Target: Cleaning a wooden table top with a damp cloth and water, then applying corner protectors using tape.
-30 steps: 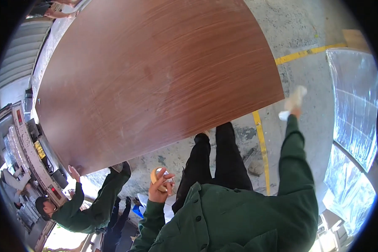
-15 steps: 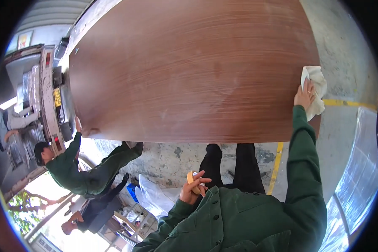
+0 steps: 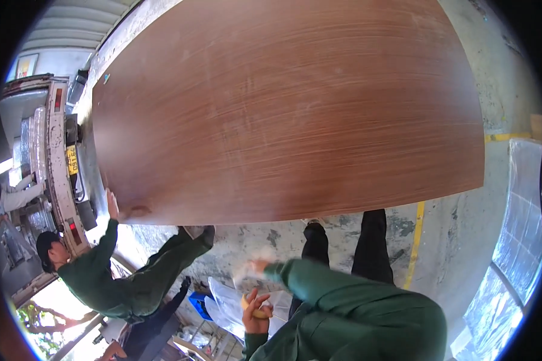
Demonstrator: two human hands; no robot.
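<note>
A large brown wood-grain board (image 3: 295, 120) spreads out in front of me. My left hand (image 3: 256, 313), low and close to my body, has its fingers round a roll of yellow tape (image 3: 261, 313). Just beyond it is my right hand (image 3: 260, 266), smeared by motion, the forearm crossing in front of my torso. A pale blurred cloth (image 3: 242, 274) trails from the right hand, off the board's near edge. How the right fingers grip it is hidden by the blur.
A co-worker in green (image 3: 96, 283) bends at the board's near left corner, a hand on its edge. A truck bed (image 3: 57, 144) stands at the left. Clear plastic sheeting (image 3: 217, 304) and a blue crate (image 3: 200, 305) lie near my left. Wrapped panels (image 3: 518, 222) are at the right.
My right hand has left the board's right edge and swung left across my body, taking the cloth along. My left hand with the tape has shifted slightly left and down.
</note>
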